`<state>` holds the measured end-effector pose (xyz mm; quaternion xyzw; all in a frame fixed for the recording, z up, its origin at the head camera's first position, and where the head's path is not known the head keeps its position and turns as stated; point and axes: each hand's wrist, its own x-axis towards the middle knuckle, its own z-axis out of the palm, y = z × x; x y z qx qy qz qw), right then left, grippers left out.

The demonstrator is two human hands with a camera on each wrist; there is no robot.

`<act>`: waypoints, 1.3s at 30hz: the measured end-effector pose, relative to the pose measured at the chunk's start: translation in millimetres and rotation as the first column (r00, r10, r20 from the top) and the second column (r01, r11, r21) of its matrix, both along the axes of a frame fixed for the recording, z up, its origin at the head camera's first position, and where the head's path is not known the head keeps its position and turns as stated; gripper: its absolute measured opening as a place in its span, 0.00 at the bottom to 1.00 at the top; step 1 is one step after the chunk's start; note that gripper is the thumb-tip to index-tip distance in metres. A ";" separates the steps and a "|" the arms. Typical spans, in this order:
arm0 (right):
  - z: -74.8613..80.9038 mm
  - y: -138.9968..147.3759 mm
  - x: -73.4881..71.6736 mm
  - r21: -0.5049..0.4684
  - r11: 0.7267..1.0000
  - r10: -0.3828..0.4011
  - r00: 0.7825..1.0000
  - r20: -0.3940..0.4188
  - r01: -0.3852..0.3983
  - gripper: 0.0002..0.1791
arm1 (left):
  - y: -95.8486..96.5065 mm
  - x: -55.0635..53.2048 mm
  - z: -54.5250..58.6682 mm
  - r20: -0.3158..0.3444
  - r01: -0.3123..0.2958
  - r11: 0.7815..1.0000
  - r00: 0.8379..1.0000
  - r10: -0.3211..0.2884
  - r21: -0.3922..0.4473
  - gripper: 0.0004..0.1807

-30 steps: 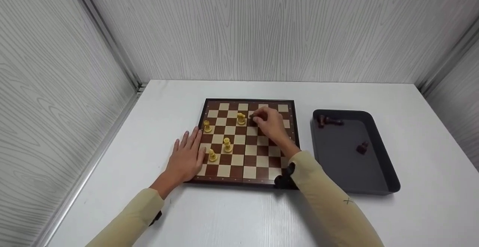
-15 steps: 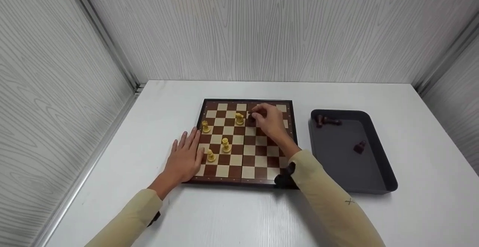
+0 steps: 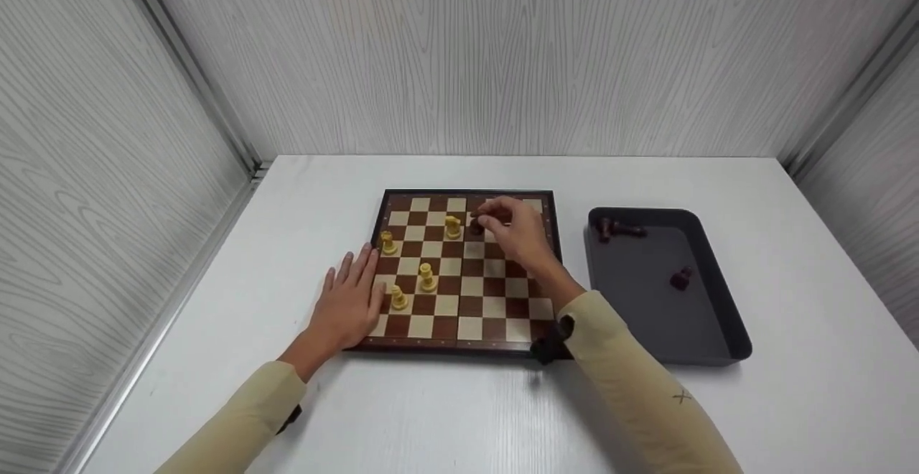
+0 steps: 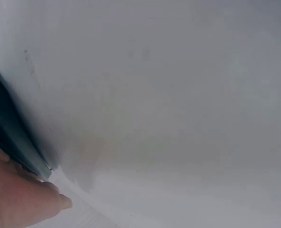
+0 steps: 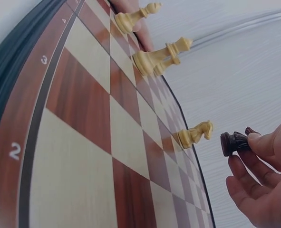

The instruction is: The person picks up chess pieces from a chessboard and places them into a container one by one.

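Note:
My right hand [image 3: 518,233] pinches a dark chess knight [image 5: 235,143] between thumb and fingers, over the far middle of the chessboard [image 3: 482,287]. Its round base shows in the right wrist view; the fingertips cover part of its head. Just left of it stands a light knight [image 3: 452,227] on the board. My left hand [image 3: 348,309] lies flat with straight fingers along the board's left edge. Close to those fingers stand a light bishop [image 3: 398,298] and another light piece [image 3: 388,243]. A taller light piece with a crown-like top [image 3: 428,278] stands further in.
To the right of the board sits a dark grey tray [image 3: 646,316]. A few dark red chess pieces lie in it, one pair [image 3: 621,230] at its far left corner and a single piece [image 3: 680,278] near the right wall. Wood-grain panels [image 3: 459,57] enclose the white table [image 3: 431,409].
The head view has shifted a little, so board and tray sit further left. More of the dark knight shows at my right fingertips. My left hand stays at the board's edge.

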<state>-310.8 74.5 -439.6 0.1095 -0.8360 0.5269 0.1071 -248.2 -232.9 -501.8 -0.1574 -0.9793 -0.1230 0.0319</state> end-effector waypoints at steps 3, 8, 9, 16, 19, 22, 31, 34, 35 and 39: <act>4.7 2.7 3.9 0.004 1.000 0.020 1.000 -0.023 -0.020 0.08 | -0.5 0.1 0.1 -0.004 -0.001 1.000 1.000 0.001 0.002 0.35; 9.4 10.0 9.9 -0.017 0.999 0.050 0.998 -0.040 -0.051 0.08 | 0.0 -0.1 0.0 -0.009 -0.001 1.000 1.000 0.001 0.002 0.34; 10.4 11.7 11.5 -0.022 0.998 0.057 0.998 -0.040 -0.058 0.07 | 0.2 -0.2 0.1 -0.008 0.001 1.000 1.000 -0.001 0.001 0.34; 16.8 26.8 22.1 -0.070 0.989 0.125 0.991 -0.052 -0.128 0.09 | -0.5 -1.2 0.8 -0.017 0.004 1.000 1.000 -0.004 0.009 0.34; 20.0 35.0 26.6 -0.083 0.988 0.126 0.991 -0.053 -0.130 0.09 | 0.2 -2.1 1.1 -0.017 0.008 1.000 1.000 -0.008 0.012 0.35; 21.3 43.1 30.5 -0.072 0.989 0.129 0.990 -0.056 -0.133 0.09 | 0.8 -1.8 1.0 -0.007 0.009 1.000 1.000 -0.009 0.006 0.35; 21.2 60.3 38.6 -0.141 0.978 0.147 0.988 -0.054 -0.153 0.11 | 0.8 -2.6 3.2 0.005 0.008 1.000 1.000 -0.008 0.004 0.34; 22.0 67.3 42.0 -0.152 0.977 0.144 0.988 -0.045 -0.150 0.11 | 1.0 -2.7 2.8 0.000 0.012 1.000 1.000 -0.012 0.010 0.34; 22.0 69.9 42.6 -0.148 0.978 0.138 0.989 -0.044 -0.143 0.11 | 1.2 -2.6 2.5 -0.005 0.013 1.000 1.000 -0.012 0.011 0.34; 22.6 81.5 45.3 -0.132 0.983 0.123 0.991 -0.046 -0.128 0.10 | 1.3 -1.0 1.0 -0.007 0.014 1.000 1.000 -0.014 0.018 0.34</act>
